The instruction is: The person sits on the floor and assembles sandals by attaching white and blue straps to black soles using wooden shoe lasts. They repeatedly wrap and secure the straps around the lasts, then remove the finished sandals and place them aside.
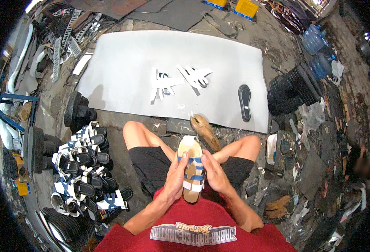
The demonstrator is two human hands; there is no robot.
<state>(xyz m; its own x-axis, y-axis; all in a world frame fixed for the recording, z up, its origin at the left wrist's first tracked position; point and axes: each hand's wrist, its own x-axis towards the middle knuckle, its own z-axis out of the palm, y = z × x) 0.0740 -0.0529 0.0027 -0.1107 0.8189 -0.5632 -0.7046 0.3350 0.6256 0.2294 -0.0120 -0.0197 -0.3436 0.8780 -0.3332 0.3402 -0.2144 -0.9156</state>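
Observation:
A sandal [194, 171] with white and blue straps across a tan, foot-shaped body is held upright before my chest. My left hand [176, 174] grips its left side, thumb along the upper straps. On the opposite side my right hand [214, 172] closes round its edge. Whether the tan part is an insole or a shoe last inside the straps, I cannot tell. Just beyond, a brown wooden shoe last [205, 132] lies by my right leg. Two sets of white straps [164, 85] and a single black sole [244, 103] rest on the pale grey sheet [126, 63].
Strappy sandals [84, 168] are heaped on my left. Stacked black soles [294, 90] stand at the sheet's right, with more soles [77, 110] at its left corner. Water jugs [317, 50] sit far right. Scraps [302, 168] litter the floor beside my right knee.

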